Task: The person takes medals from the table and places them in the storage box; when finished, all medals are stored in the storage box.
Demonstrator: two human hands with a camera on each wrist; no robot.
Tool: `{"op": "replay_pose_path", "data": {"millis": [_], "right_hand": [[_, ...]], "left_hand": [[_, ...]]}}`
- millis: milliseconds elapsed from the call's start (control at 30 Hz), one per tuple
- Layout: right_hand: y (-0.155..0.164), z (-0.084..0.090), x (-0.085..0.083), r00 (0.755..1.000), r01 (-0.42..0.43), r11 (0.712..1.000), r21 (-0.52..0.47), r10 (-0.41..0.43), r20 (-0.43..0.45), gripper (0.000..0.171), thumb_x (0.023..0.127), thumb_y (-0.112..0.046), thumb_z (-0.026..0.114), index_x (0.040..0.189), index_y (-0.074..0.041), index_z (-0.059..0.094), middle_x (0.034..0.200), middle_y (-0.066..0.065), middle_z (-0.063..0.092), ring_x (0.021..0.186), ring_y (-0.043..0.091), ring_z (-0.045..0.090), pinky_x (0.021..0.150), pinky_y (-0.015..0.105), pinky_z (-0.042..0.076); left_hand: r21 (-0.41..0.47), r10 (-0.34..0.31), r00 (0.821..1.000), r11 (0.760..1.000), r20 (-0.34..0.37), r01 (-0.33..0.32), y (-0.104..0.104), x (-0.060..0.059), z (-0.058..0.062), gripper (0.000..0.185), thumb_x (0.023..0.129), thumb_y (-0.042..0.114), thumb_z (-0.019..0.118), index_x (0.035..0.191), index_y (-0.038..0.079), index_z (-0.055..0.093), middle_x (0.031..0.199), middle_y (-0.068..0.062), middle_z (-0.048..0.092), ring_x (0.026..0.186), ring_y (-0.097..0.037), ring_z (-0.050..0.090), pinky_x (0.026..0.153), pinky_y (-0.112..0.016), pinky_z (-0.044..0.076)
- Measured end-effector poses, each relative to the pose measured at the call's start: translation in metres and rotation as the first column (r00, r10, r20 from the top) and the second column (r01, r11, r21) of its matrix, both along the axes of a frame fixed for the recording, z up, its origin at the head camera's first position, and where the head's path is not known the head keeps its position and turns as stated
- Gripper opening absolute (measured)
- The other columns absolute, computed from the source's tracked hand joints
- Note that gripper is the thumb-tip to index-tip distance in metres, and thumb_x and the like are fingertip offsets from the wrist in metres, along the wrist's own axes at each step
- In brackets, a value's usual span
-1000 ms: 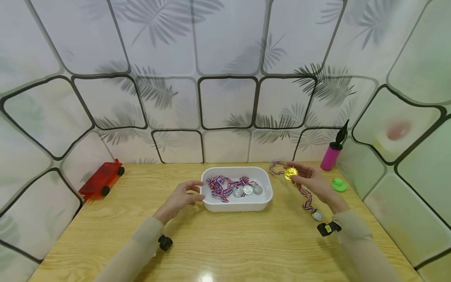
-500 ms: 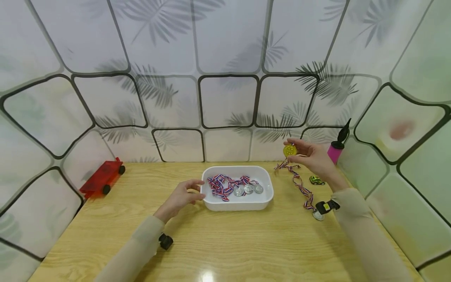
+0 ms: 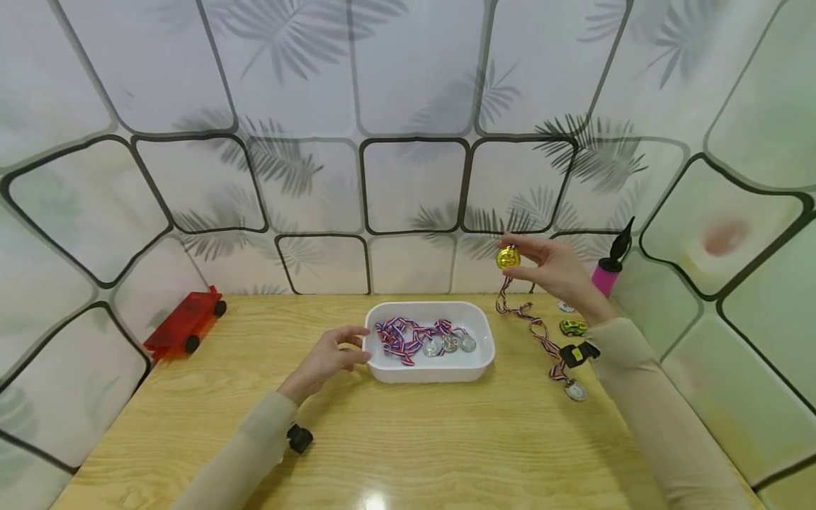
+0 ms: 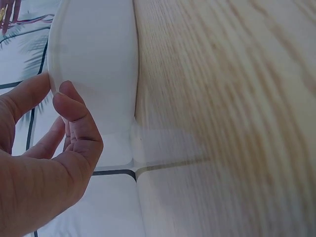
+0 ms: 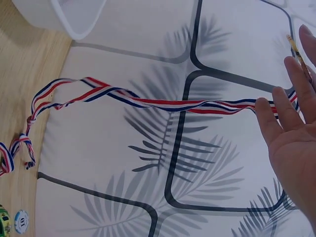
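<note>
In the head view, my right hand (image 3: 556,268) pinches a gold medal (image 3: 508,258) near the back wall, above the table. The medal's red, white and blue ribbon (image 5: 168,104) hangs down below the hand to the table. There it meets the ribbon of a silver medal (image 3: 576,390) lying at the right. My left hand (image 3: 333,353) is at the left end of a white plastic tub (image 3: 408,374), with thumb and fingers holding its rim. Inside the tub lie several silver medals (image 3: 432,346) with striped ribbons (image 3: 397,340) bunched at the left.
A red transparent toy cart (image 3: 188,322) with black wheels stands at the far left. On the right are a green toy car (image 3: 573,327), a small white-and-blue disc (image 5: 21,221) and a pink-and-black balloon pump (image 3: 608,273). A patterned curtain (image 3: 411,184) closes off the back.
My right hand has risen and then moved left with the gold medal, drawing its ribbon up off the table. The green toy car has come into view. My left hand stays at the tub.
</note>
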State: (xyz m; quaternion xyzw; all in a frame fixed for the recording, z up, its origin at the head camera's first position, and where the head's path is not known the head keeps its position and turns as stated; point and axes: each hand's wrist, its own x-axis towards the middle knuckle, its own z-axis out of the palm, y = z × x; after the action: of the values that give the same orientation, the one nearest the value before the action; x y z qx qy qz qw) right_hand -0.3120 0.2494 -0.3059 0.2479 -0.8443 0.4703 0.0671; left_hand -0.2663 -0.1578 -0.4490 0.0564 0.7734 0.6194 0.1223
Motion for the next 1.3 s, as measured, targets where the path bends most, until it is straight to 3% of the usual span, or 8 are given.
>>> {"op": "replay_pose_path", "data": {"millis": [100,333,467,567,667,800,933,1300], "right_hand": [[-0.004,0.002,-0.003,1.0,0.0,1.0,-0.001,0.0,-0.011,0.049,0.087,-0.018,0.075,0.133,-0.01,0.061,0.136,0.007,0.061,0.139,0.022,0.044,0.114,0.045,0.034],[-0.007,0.01,-0.012,0.999,-0.036,0.995,-0.091,0.033,-0.037,0.041,0.086,-0.009,0.075,0.126,-0.004,0.065,0.131,0.004,0.064,0.144,0.023,0.036,0.117,0.049,0.027],[-0.005,0.016,-0.016,0.997,-0.047,0.987,-0.154,0.038,-0.062,0.043,0.086,-0.006,0.074,0.128,0.0,0.062,0.122,-0.006,0.068,0.138,0.013,0.044,0.114,0.03,0.035],[-0.003,0.023,-0.016,0.997,-0.046,0.982,-0.18,0.036,-0.063,0.046,0.086,-0.005,0.073,0.131,0.0,0.06,0.12,-0.011,0.069,0.128,0.002,0.051,0.1,0.016,0.044],[-0.002,0.03,-0.014,0.998,-0.042,0.98,-0.195,0.032,-0.054,0.048,0.087,-0.005,0.073,0.133,-0.004,0.06,0.123,-0.012,0.067,0.127,0.0,0.051,0.094,0.012,0.046],[-0.002,0.036,-0.013,0.998,-0.047,0.978,-0.203,0.038,-0.046,0.049,0.087,-0.006,0.073,0.134,-0.007,0.06,0.125,-0.011,0.067,0.127,0.002,0.053,0.092,0.013,0.048],[-0.004,0.04,-0.013,0.997,-0.081,0.974,-0.21,0.075,-0.036,0.05,0.086,-0.003,0.073,0.134,-0.008,0.06,0.124,-0.008,0.067,0.117,0.002,0.06,0.086,0.017,0.053],[-0.017,0.069,-0.008,0.972,-0.234,0.911,-0.34,0.207,-0.115,0.048,0.083,0.01,0.071,0.129,0.005,0.06,0.117,-0.003,0.071,0.107,0.009,0.068,0.085,0.021,0.054]], "left_hand": [[0.0,-0.005,1.0,1.0,-0.002,0.005,0.0,0.0,0.0,0.054,0.085,0.004,0.073,0.135,-0.002,0.054,0.116,-0.024,0.056,0.078,-0.013,0.061,0.065,-0.026,0.05],[-0.002,0.003,1.0,1.0,0.001,-0.003,0.0,0.0,0.0,0.053,0.085,0.004,0.073,0.135,0.0,0.055,0.115,-0.021,0.057,0.079,-0.014,0.062,0.065,-0.026,0.05],[-0.004,0.004,1.0,1.0,0.0,-0.004,0.0,0.0,-0.001,0.053,0.085,0.004,0.073,0.135,0.001,0.055,0.116,-0.022,0.057,0.079,-0.014,0.062,0.065,-0.026,0.05],[-0.005,0.003,1.0,1.0,0.0,-0.003,0.0,0.0,-0.001,0.053,0.085,0.005,0.073,0.135,0.001,0.055,0.117,-0.023,0.057,0.08,-0.014,0.062,0.066,-0.027,0.05],[-0.009,0.002,1.0,1.0,0.001,-0.002,0.0,0.0,-0.002,0.054,0.085,0.005,0.073,0.135,0.001,0.054,0.117,-0.023,0.056,0.08,-0.014,0.062,0.066,-0.027,0.05],[-0.014,0.002,1.0,1.0,0.001,-0.002,0.0,0.0,-0.002,0.054,0.085,0.006,0.073,0.135,0.0,0.054,0.117,-0.022,0.056,0.081,-0.014,0.062,0.066,-0.027,0.05],[-0.021,0.001,1.0,1.0,0.002,-0.001,-0.001,-0.001,-0.002,0.054,0.085,0.005,0.073,0.135,0.0,0.054,0.117,-0.023,0.056,0.081,-0.014,0.062,0.066,-0.027,0.05],[-0.016,0.003,1.0,1.0,-0.004,-0.003,0.001,0.001,0.0,0.054,0.086,0.004,0.072,0.136,-0.001,0.053,0.117,-0.024,0.056,0.079,-0.013,0.062,0.064,-0.025,0.049]]}}
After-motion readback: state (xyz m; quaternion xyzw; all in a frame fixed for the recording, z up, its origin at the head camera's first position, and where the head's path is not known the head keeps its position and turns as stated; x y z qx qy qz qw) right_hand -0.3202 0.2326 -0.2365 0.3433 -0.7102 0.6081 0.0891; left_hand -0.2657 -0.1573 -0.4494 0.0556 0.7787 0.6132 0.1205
